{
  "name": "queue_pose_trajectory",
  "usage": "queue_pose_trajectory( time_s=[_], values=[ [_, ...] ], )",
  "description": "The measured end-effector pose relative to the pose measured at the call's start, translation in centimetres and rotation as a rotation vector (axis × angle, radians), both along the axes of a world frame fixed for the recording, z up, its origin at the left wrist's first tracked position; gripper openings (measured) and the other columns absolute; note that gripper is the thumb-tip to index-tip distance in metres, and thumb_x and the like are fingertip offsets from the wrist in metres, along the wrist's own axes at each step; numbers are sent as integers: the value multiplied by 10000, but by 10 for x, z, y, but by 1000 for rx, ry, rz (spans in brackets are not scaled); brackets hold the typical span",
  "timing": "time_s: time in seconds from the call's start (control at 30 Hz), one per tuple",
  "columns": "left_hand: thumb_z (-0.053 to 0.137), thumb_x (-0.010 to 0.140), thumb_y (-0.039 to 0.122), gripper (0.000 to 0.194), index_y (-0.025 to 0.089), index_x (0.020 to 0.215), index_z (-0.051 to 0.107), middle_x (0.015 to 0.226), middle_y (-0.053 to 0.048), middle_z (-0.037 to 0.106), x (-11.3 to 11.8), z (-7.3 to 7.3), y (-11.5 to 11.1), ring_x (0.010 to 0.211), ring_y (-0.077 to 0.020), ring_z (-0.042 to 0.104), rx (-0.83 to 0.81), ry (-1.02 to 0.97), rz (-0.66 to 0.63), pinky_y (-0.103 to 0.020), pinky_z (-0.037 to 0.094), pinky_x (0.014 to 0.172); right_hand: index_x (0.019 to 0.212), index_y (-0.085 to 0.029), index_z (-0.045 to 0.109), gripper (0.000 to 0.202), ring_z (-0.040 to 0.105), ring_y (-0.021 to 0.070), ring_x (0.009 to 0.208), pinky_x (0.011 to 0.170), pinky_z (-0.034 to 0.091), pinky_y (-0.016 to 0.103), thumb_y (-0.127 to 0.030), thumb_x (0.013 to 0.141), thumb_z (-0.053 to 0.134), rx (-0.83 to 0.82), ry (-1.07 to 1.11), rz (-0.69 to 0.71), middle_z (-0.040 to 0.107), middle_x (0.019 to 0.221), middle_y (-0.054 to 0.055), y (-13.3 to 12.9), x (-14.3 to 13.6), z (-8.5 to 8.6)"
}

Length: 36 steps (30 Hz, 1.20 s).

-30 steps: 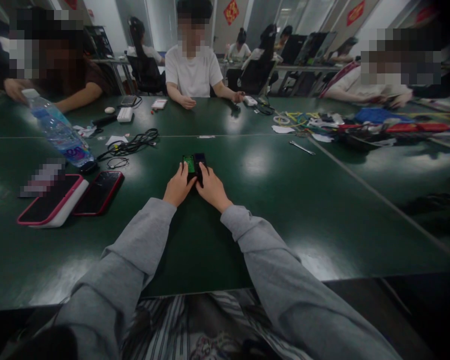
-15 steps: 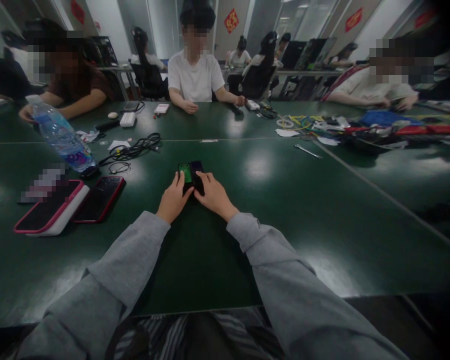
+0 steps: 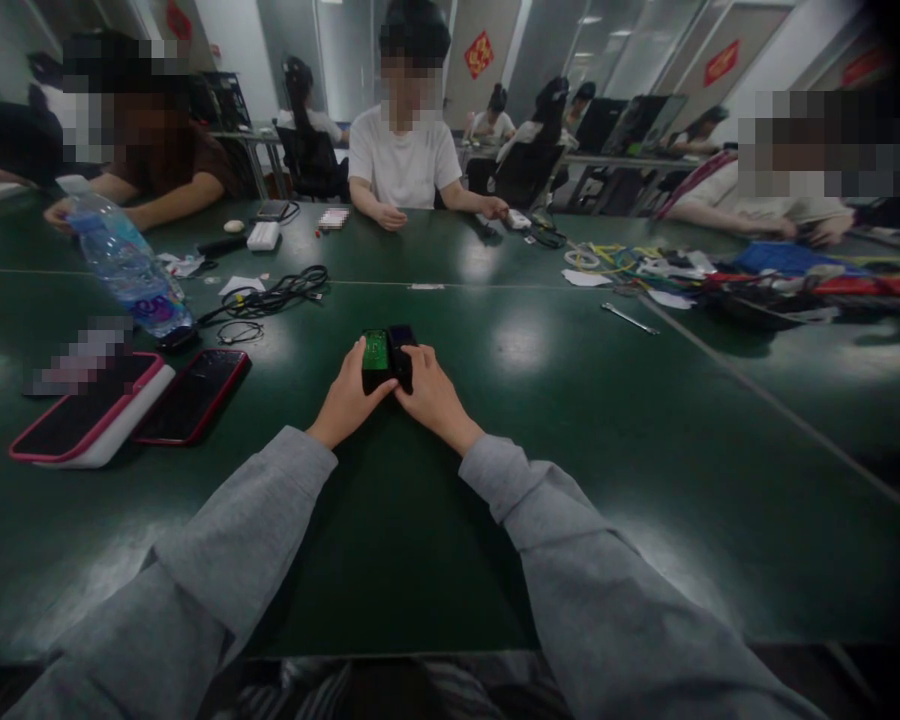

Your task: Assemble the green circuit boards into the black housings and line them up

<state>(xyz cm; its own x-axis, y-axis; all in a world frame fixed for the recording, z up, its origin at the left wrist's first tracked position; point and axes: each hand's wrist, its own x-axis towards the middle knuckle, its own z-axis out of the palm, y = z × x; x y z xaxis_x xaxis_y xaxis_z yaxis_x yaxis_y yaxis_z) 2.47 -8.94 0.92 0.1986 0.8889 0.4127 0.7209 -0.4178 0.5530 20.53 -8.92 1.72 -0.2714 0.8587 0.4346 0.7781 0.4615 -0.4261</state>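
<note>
Near the middle of the green table [image 3: 405, 560], my left hand [image 3: 347, 396] grips a small black case with a green circuit board [image 3: 376, 350] showing on its top. My right hand [image 3: 436, 397] holds a black piece with a dark screen [image 3: 402, 338] right beside the board. The two pieces lie side by side, and whether they are joined I cannot tell. Both thumbs meet at their near edge. To the left lie a dark phone with a red edge [image 3: 195, 395] and a pink-rimmed phone [image 3: 90, 415] on something white.
A plastic bottle [image 3: 131, 265] leans at the left, near black cables [image 3: 277, 295]. A wrench [image 3: 630, 318] lies right of centre, before a heap of coloured cables [image 3: 720, 275]. Across the table sits a person in a white shirt [image 3: 405, 160]; others sit at both sides.
The view has shifted slightly. My left fingers have drawn back to the case's left side, so more of the green board shows. Both hands still hold the pieces.
</note>
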Motion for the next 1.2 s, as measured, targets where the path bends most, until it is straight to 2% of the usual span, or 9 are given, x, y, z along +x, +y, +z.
queue_pose_trajectory(
  time_s=[0.17,0.33,0.53,0.67,0.87,1.0,1.2],
  values=[
    [618,884,540,939,136,1560,106,1590,-233,272,-3,-4,6,1472,-319,310,-28,-11,-1,-494,327,1173,1402,-180,347,564,605,296,1062,864,557,460,-278,888,559,-52,11,13,474,1310,170,4,0,-1],
    [595,916,478,878,112,1554,115,1587,-234,281,1,0,3,1487,-315,277,-37,35,-8,-489,324,1179,1502,-195,300,650,603,323,1095,882,552,473,-280,905,541,-43,-19,-14,449,1355,185,7,-2,-3],
    [581,920,383,716,92,1507,292,1565,-243,324,10,9,2,1451,-349,349,-48,100,48,-499,412,1123,1506,-182,333,622,625,318,1058,867,560,476,-293,921,513,-28,12,-73,470,1348,192,6,0,-3],
    [648,876,366,752,112,1501,315,1546,-238,364,16,9,17,1431,-365,381,-40,128,88,-520,429,1106,1480,-169,376,607,618,314,1072,889,551,484,-263,898,522,-25,84,-142,509,1299,184,24,10,-4],
    [640,896,431,802,114,1529,263,1562,-269,315,22,5,49,1415,-419,384,-65,127,116,-602,422,1076,1469,-161,400,613,609,314,1068,917,530,509,-244,876,529,-2,164,-258,538,1239,177,61,24,-10],
    [634,903,423,812,98,1534,239,1564,-279,303,23,2,57,1420,-415,378,-66,123,111,-580,432,1072,1479,-155,386,619,604,322,1072,909,530,515,-249,884,530,-14,143,-257,527,1254,187,63,23,-10],
    [610,919,428,817,98,1544,201,1562,-279,305,23,-1,56,1439,-402,349,-50,121,104,-556,447,1067,1484,-177,378,614,587,329,1127,922,523,521,-301,908,553,-33,170,-242,511,1306,190,61,24,-11]
  ],
)
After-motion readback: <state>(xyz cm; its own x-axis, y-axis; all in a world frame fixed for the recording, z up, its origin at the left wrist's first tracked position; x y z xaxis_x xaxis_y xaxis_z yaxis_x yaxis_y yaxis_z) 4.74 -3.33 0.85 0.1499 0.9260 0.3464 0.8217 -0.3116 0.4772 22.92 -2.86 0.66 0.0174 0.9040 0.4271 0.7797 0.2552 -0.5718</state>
